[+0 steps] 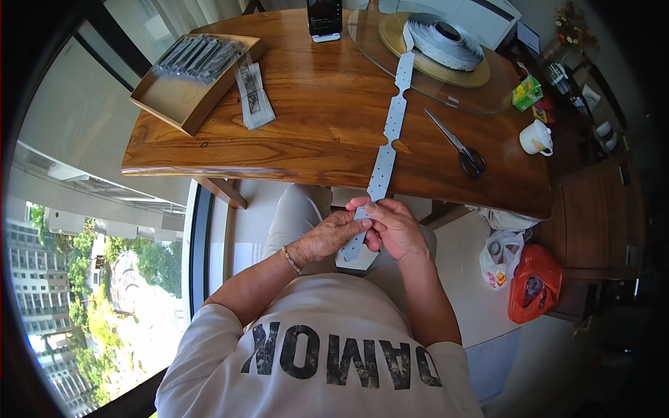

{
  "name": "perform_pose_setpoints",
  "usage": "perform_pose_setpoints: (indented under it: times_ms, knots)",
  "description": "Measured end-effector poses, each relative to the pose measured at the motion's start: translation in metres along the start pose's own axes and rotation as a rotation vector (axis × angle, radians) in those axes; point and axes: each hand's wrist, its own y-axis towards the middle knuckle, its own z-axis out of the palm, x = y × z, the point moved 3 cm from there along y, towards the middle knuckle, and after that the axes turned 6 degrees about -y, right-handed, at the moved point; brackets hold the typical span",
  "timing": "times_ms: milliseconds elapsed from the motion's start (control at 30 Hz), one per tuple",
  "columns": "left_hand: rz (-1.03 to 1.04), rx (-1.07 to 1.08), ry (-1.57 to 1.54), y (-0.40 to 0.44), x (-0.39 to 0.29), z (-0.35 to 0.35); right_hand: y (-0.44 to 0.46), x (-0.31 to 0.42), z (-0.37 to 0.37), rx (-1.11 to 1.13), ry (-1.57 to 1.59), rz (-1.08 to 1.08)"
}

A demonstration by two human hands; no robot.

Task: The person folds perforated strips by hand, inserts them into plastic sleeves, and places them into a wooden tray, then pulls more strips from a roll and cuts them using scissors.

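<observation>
A long pale strip (391,129) with small dark dots and notched edges runs from a large roll (446,52) across the wooden table (306,118) and over its front edge. Its free end hangs above my lap. My left hand (334,233) is closed on the strip near that end, thumb on top. Close beside it, my right hand (391,224) also pinches the strip, its fingers curled and partly hiding it. Black-handled scissors (461,148) lie on the table to the right of the strip.
An open box (182,97) holds several wrapped packs, with a bundle of flat strips (255,97) beside it. A phone (325,19) stands at the back. A white cup (536,138) sits at right. Red (535,282) and white (500,256) bags rest below.
</observation>
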Motion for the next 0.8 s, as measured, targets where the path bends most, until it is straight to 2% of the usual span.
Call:
perform_pose_setpoints:
  times_ms: [200,433,567,733,800]
  knots:
    - [-0.003,0.010,-0.029,0.003,0.005,-0.002,0.003,-0.005,-0.002,-0.033,0.053,-0.004]
    - [-0.167,0.016,-0.468,0.002,-0.003,0.003,0.004,-0.001,0.001,-0.088,-0.023,-0.110]
    - [-0.170,0.120,-0.414,0.005,-0.004,0.000,0.007,-0.004,-0.005,-0.112,-0.109,-0.159]
    - [-0.189,0.142,-0.367,0.012,0.005,-0.005,0.000,0.000,-0.002,-0.104,-0.081,-0.129]
    - [-0.167,0.116,-0.228,0.013,0.006,-0.004,-0.002,0.001,0.000,-0.097,-0.074,-0.117]
